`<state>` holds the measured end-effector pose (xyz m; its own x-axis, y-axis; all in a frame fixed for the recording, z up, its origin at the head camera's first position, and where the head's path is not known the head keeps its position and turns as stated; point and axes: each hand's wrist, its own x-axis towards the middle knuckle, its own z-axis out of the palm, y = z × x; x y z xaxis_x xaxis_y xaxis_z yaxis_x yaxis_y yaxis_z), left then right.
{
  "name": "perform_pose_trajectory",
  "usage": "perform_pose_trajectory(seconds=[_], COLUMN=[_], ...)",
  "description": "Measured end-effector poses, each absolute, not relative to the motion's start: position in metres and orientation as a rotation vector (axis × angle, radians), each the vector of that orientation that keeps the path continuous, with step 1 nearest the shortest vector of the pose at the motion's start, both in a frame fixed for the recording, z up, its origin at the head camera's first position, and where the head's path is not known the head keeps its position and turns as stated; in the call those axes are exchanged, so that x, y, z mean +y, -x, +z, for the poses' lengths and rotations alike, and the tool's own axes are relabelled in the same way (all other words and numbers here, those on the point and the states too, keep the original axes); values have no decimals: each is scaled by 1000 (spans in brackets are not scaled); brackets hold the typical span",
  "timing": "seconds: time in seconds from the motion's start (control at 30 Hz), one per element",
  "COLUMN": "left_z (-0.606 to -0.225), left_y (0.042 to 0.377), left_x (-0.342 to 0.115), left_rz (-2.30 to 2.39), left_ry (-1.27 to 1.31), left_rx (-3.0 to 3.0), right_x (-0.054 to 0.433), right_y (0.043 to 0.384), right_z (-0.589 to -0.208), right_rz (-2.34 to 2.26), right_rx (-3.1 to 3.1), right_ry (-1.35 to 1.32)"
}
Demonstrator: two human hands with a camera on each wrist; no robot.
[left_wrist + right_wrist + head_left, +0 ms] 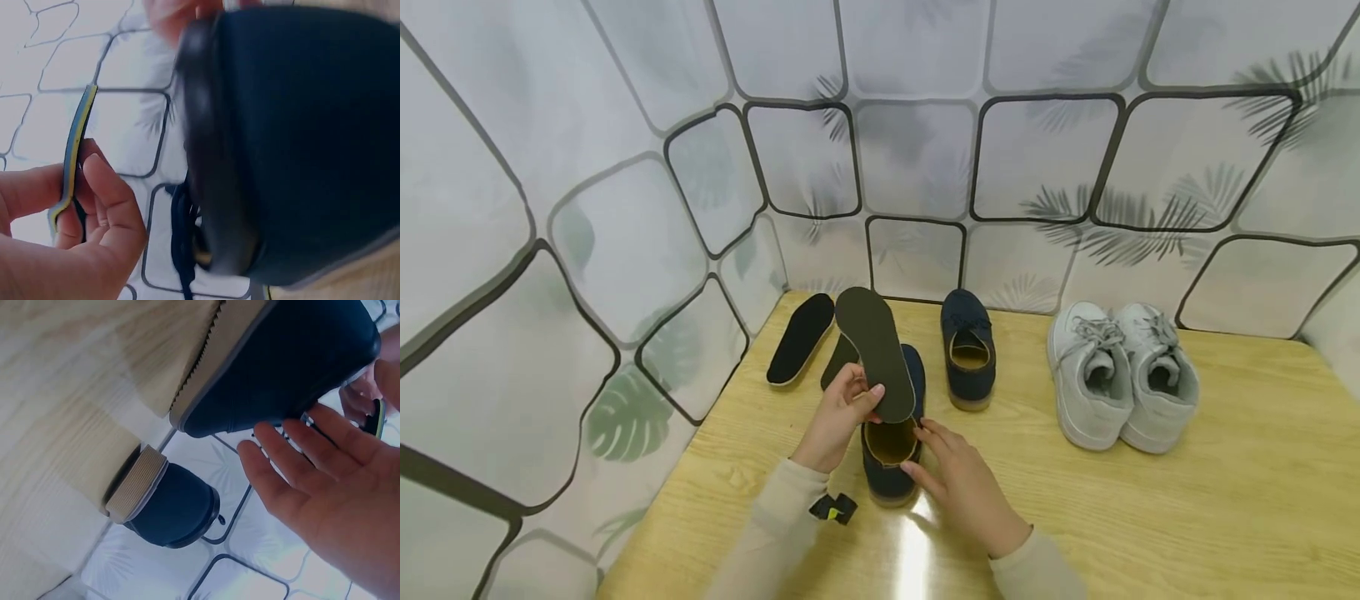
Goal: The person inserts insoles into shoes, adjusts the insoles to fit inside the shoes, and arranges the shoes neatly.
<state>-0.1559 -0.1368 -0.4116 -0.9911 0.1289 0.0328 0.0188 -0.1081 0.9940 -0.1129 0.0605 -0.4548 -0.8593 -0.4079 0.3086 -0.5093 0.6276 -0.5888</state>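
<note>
My left hand pinches a dark insole by its lower end, between thumb and fingers. The insole is held up at a tilt above a navy shoe, and its thin edge faces the left wrist camera. This shoe stands on the table with its heel toward me and its tan-lined opening showing. At the shoe's right side is my right hand, fingers extended along the collar and holding nothing. The held insole hides part of the shoe's front.
A black insole lies at the left, with another dark insole partly hidden beside it. A second navy shoe stands behind to the right. A pair of white lace-up shoes sits farther right on the wooden table. Patterned fabric walls enclose the table.
</note>
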Motion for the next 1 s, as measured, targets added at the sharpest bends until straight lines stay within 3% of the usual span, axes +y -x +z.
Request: perform_pose_trajectory(seconds=[0.3, 0.63, 1.0], left_z=[-424, -429, -426], left_y=[140, 122, 119], left_x=[-115, -91, -94], left_rz=[2355, 2389, 2114], left_ry=[-151, -120, -462], left_rx=[1952, 1897, 2184], right_x=[78, 80, 82], right_y=[124, 125, 119], right_z=[-445, -432, -423], right_rz=[1560, 2223, 2188], right_rx=[-2719, -2266, -2050], right_ry=[-743, -376, -208])
